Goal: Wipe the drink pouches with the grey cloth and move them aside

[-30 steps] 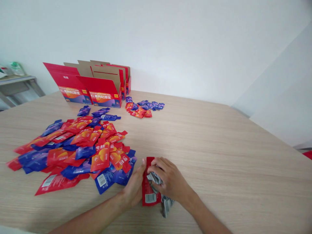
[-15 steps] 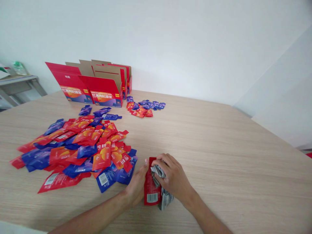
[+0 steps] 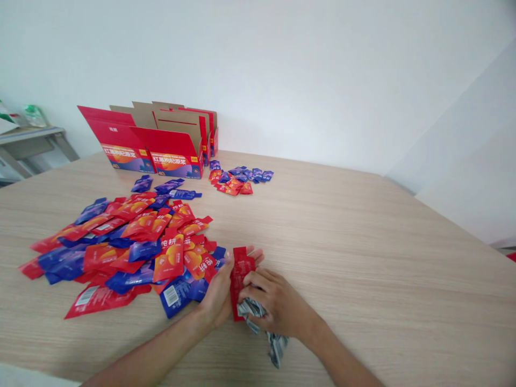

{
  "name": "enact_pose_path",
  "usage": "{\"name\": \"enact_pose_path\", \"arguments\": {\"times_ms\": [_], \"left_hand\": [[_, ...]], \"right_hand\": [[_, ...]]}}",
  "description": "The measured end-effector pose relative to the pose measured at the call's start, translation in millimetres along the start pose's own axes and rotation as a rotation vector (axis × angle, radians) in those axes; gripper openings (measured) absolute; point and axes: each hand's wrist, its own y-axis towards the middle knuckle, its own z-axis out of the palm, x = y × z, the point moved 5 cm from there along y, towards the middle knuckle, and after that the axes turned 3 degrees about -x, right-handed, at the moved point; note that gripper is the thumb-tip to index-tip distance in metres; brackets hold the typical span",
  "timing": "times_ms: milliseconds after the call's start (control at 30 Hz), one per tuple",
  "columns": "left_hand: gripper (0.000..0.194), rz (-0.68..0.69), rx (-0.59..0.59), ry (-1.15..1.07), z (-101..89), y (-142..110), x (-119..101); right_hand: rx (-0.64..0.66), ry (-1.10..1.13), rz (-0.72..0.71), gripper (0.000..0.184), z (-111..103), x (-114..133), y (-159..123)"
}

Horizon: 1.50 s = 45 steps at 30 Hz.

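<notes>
My left hand (image 3: 220, 294) supports a red pouch (image 3: 240, 271) from behind, its thumb along the near left edge and fingertips showing past the far side. The pouch's printed back faces up. My right hand (image 3: 276, 301) is closed round a crumpled grey striped cloth (image 3: 252, 308) and presses it on the lower part of the pouch. One end of the cloth hangs down below that hand. Just left of my left hand lies a large heap of red and blue pouches (image 3: 167, 252), several with barcodes showing.
At the back left stand several open red and blue cartons (image 3: 177, 164) with raised flaps. A smaller group of red and blue pouches (image 3: 236, 184) lies right of them on the wooden table (image 3: 363, 258). Beyond the left edge is a grey side table (image 3: 32, 134).
The cloth has slid down and left over the pouch with my right hand. My left hand has turned so its fingertips show behind the pouch, which now sits slightly further up and left.
</notes>
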Motion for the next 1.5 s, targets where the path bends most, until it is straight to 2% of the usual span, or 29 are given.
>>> {"name": "enact_pose_path", "arguments": {"times_ms": [233,333,400,533,667,833,967,1067,1233,1400,1500], "left_hand": [[0.040,-0.046,0.004,0.108,0.3,-7,21],[0.037,-0.057,-0.018,0.109,-0.7,-7,26],[0.037,-0.050,-0.026,0.109,-2.3,-7,25],[0.043,-0.028,-0.016,0.066,-3.6,-2,14],[0.047,0.075,-0.065,0.028,-4.8,3,-5],[0.047,0.128,-0.139,0.021,-6.7,1,-21],[0.042,0.209,-0.185,-0.019,-7.6,-2,-33],[0.045,0.271,-0.165,-0.016,-7.3,-2,-35],[0.057,0.333,-0.101,0.160,-9.0,-3,-29],[0.066,0.420,0.008,0.330,-3.3,-8,-26],[0.070,0.435,0.057,0.338,2.3,-8,-29]], "right_hand": [[-0.220,-0.088,0.219,0.022,-10,-23,-3],[-0.255,-0.096,0.255,0.022,-11,-25,-4],[-0.215,-0.082,0.228,0.022,-9,-22,-3],[-0.055,-0.009,0.090,0.024,0,-8,0],[0.060,0.017,0.005,0.024,8,1,0],[0.089,0.085,0.032,0.027,6,-3,-2],[0.024,0.102,0.097,0.029,1,-6,-3],[-0.052,0.119,0.162,0.014,1,-7,-2],[-0.063,0.046,0.279,0.026,8,-8,-1],[-0.041,-0.045,0.348,0.007,14,-7,-1],[-0.095,-0.010,0.343,0.006,12,-9,-1]]}}
